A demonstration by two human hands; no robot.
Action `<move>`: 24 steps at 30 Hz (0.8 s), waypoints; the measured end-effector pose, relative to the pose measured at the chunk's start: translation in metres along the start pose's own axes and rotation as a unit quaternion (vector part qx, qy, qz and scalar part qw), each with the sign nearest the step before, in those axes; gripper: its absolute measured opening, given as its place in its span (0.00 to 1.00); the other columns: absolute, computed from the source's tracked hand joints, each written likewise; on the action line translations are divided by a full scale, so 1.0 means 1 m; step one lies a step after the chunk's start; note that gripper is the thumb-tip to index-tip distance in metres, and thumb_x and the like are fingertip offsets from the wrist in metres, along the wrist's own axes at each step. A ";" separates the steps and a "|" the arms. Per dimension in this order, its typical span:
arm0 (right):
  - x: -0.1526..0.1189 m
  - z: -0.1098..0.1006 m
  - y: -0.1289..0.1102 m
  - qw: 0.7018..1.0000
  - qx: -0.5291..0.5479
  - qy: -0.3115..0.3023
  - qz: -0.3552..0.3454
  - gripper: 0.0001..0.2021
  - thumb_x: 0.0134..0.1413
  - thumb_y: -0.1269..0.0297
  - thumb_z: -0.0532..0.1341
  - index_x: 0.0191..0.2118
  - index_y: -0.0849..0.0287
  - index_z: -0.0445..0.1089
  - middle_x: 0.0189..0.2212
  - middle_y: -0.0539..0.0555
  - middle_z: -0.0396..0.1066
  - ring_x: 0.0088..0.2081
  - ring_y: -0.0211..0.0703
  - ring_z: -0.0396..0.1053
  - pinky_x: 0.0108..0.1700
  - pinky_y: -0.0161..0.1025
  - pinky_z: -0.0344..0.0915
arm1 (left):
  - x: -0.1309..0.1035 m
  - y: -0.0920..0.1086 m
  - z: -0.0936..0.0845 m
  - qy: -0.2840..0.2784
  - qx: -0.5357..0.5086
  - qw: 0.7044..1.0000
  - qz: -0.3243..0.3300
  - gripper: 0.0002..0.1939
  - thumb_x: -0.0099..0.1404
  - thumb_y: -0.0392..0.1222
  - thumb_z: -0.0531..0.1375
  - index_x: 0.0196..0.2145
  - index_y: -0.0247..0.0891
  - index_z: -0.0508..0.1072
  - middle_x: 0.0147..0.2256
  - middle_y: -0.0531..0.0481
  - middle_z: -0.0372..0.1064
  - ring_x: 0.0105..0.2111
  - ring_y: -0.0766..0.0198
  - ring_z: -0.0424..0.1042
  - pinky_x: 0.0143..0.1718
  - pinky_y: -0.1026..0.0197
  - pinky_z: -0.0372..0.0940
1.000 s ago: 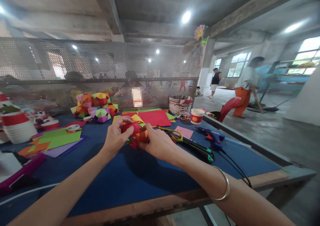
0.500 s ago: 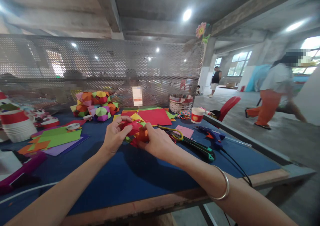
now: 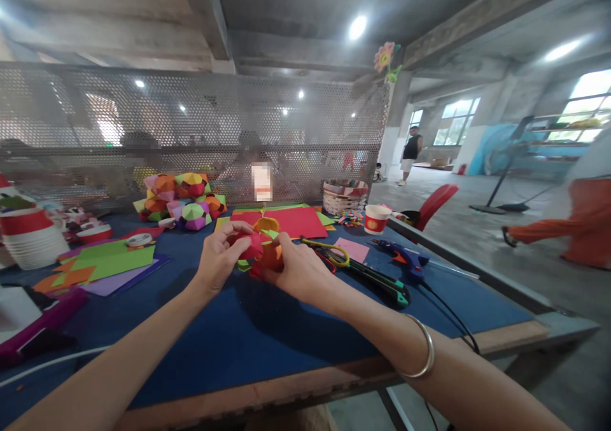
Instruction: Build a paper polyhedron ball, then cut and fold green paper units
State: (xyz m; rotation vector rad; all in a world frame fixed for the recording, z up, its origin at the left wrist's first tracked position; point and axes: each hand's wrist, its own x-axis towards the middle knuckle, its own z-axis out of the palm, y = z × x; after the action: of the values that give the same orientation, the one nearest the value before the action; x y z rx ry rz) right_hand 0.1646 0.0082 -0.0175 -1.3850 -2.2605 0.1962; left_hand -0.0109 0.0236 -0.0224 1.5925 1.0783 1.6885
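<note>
A small folded paper piece (image 3: pixel 261 259) in red, orange, yellow and green is held between both hands above the blue table. My left hand (image 3: pixel 220 253) pinches its red part from the left, thumb and fingers closed on it. On the other side, my right hand (image 3: pixel 298 267) grips the orange part, its fingertips partly hidden behind the paper. Behind the hands lie red sheets (image 3: pixel 303 222) over green and yellow ones. Finished-looking multicoloured paper balls (image 3: pixel 184 202) are heaped at the back left.
Right of my hands lie yellow-handled scissors (image 3: pixel 341 257), a green-black cutter (image 3: pixel 382 279), a blue glue gun (image 3: pixel 405 254) and a paper cup (image 3: pixel 377 219). Stacked cups (image 3: pixel 31 240) and coloured sheets (image 3: pixel 112 260) are at left. A basket (image 3: pixel 345 197) stands by the mesh screen.
The held paper has turned slightly, and a yellow-orange part now shows at its top. The walking person in orange trousers has moved right, uncovering a standing fan.
</note>
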 end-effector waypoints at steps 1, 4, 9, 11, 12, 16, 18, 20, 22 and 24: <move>0.000 -0.001 0.000 1.000 0.006 0.003 -0.002 0.22 0.57 0.55 0.64 0.52 0.62 0.63 0.40 0.63 0.78 0.41 0.59 0.76 0.35 0.42 0.59 | 0.000 0.000 -0.001 -0.001 0.009 1.000 0.007 0.11 0.51 0.46 0.67 0.31 0.37 0.76 0.39 0.49 0.74 0.40 0.61 0.71 0.41 0.62 0.65; 0.001 -0.002 0.001 1.000 0.019 0.009 -0.010 0.21 0.57 0.57 0.64 0.52 0.62 0.62 0.37 0.61 0.78 0.39 0.57 0.76 0.35 0.41 0.59 | -0.001 0.000 -0.002 -0.006 0.031 0.999 0.021 0.11 0.51 0.46 0.66 0.31 0.38 0.76 0.39 0.48 0.74 0.41 0.59 0.71 0.41 0.60 0.66; 0.002 -0.002 0.001 1.000 0.011 0.016 -0.013 0.21 0.56 0.58 0.64 0.52 0.63 0.62 0.37 0.62 0.78 0.40 0.57 0.77 0.34 0.41 0.59 | -0.002 0.002 -0.002 -0.018 0.062 0.997 0.044 0.10 0.53 0.46 0.63 0.32 0.39 0.75 0.38 0.47 0.74 0.40 0.57 0.72 0.42 0.57 0.67; 0.002 -0.001 0.001 1.000 0.008 0.014 -0.014 0.21 0.57 0.59 0.63 0.52 0.63 0.62 0.37 0.61 0.78 0.39 0.58 0.77 0.35 0.42 0.60 | -0.002 0.001 -0.002 -0.020 0.076 0.995 0.060 0.10 0.54 0.46 0.63 0.32 0.39 0.74 0.38 0.47 0.74 0.40 0.57 0.72 0.43 0.56 0.67; 0.002 -0.002 0.001 1.000 0.008 0.011 -0.013 0.21 0.57 0.59 0.63 0.52 0.63 0.62 0.37 0.61 0.78 0.39 0.58 0.77 0.36 0.42 0.60 | -0.002 0.001 -0.002 -0.021 0.083 0.994 0.070 0.10 0.54 0.46 0.62 0.32 0.39 0.74 0.38 0.47 0.74 0.41 0.56 0.72 0.43 0.55 0.67; 0.001 -0.004 0.000 1.000 0.017 0.004 -0.006 0.22 0.57 0.60 0.63 0.53 0.64 0.62 0.37 0.62 0.79 0.40 0.59 0.77 0.37 0.44 0.62 | -0.001 -0.003 -0.002 -0.028 0.114 0.987 0.106 0.09 0.57 0.45 0.61 0.33 0.39 0.74 0.38 0.47 0.73 0.42 0.55 0.72 0.47 0.52 0.66; 0.000 -0.005 -0.001 1.000 0.020 0.004 -0.002 0.22 0.57 0.61 0.63 0.54 0.64 0.62 0.38 0.63 0.79 0.40 0.59 0.77 0.38 0.44 0.62 | -0.002 -0.005 -0.002 -0.035 0.133 0.983 0.121 0.08 0.58 0.45 0.60 0.34 0.39 0.73 0.39 0.47 0.73 0.43 0.55 0.72 0.49 0.51 0.65; 0.000 -0.005 -0.002 1.000 0.021 0.005 0.002 0.23 0.57 0.61 0.64 0.55 0.65 0.62 0.39 0.65 0.79 0.42 0.60 0.77 0.40 0.45 0.63 | -0.002 -0.007 -0.002 -0.043 0.150 0.979 0.133 0.08 0.59 0.44 0.59 0.34 0.39 0.73 0.39 0.46 0.73 0.44 0.55 0.72 0.50 0.51 0.64; 0.000 -0.005 -0.002 1.000 0.026 0.005 0.001 0.23 0.57 0.62 0.64 0.55 0.66 0.62 0.40 0.65 0.78 0.44 0.60 0.76 0.41 0.45 0.63 | -0.003 -0.008 -0.002 -0.049 0.158 0.976 0.141 0.08 0.61 0.44 0.58 0.35 0.39 0.73 0.39 0.46 0.72 0.44 0.55 0.72 0.50 0.51 0.64; 0.000 -0.006 -0.002 1.000 0.030 0.004 0.001 0.22 0.57 0.62 0.64 0.55 0.65 0.62 0.41 0.65 0.78 0.45 0.61 0.76 0.41 0.45 0.63 | -0.004 -0.009 -0.002 -0.054 0.164 0.974 0.147 0.08 0.63 0.45 0.58 0.36 0.39 0.73 0.40 0.46 0.72 0.44 0.55 0.72 0.51 0.51 0.64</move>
State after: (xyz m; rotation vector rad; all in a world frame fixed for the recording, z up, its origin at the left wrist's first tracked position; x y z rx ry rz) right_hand 0.1652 0.0066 -0.0116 -1.3549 -2.2287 0.2577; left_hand -0.0133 0.0239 -0.0318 2.1185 1.1567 1.6445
